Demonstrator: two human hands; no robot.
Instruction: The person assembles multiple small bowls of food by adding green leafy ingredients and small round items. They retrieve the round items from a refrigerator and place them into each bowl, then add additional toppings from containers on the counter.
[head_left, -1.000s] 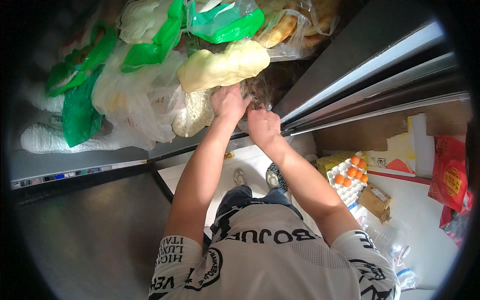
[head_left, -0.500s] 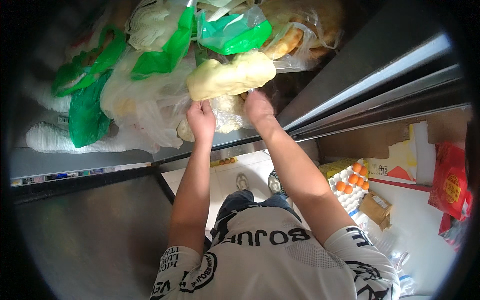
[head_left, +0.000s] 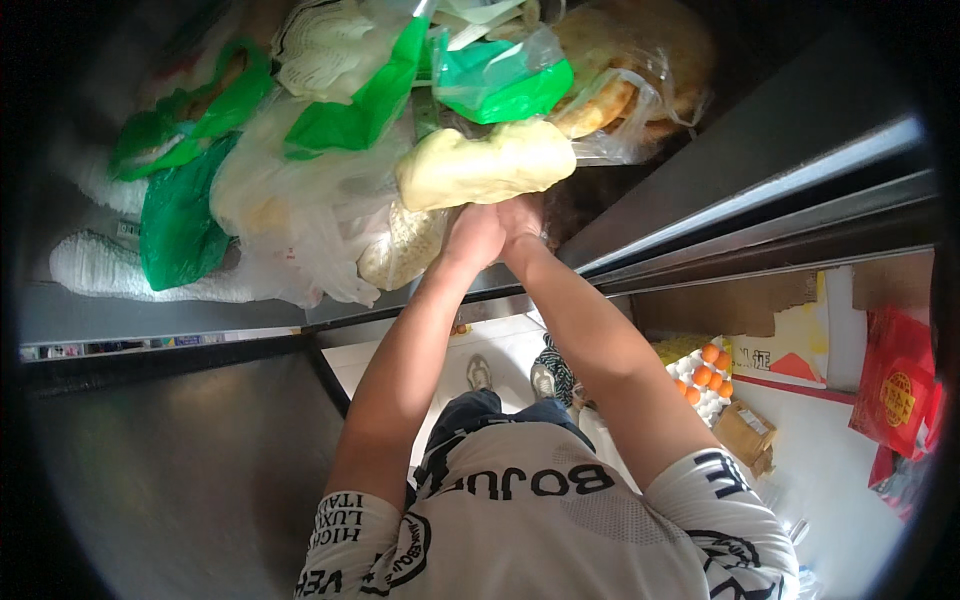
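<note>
Open freezer compartment (head_left: 180,310), its metal front edge running just below the fingers; it is packed with bagged goods. Beyond the fingertips and to their left lies a heap of clear and white plastic bags (head_left: 290,210), with green plastic bags (head_left: 180,220) farther left and a green-and-clear bag (head_left: 500,85) above. Up and to the right of the fingers, a clear bag of round flatbreads (head_left: 620,90). Directly above the fingertips and touching them, a pale yellow, elongated lump of wrapped dough (head_left: 485,165), lying roughly level across the pile. Just left of the fingers, a rounded speckled flatbread in clear film (head_left: 405,250). Left hand (head_left: 472,238) and right hand (head_left: 520,220) are pressed side by side, fingers curled up under the lump's lower edge; whether they grip it or merely support it cannot be told. Far below the hands and to the right, a tray of orange eggs (head_left: 705,375) on a white surface.
</note>
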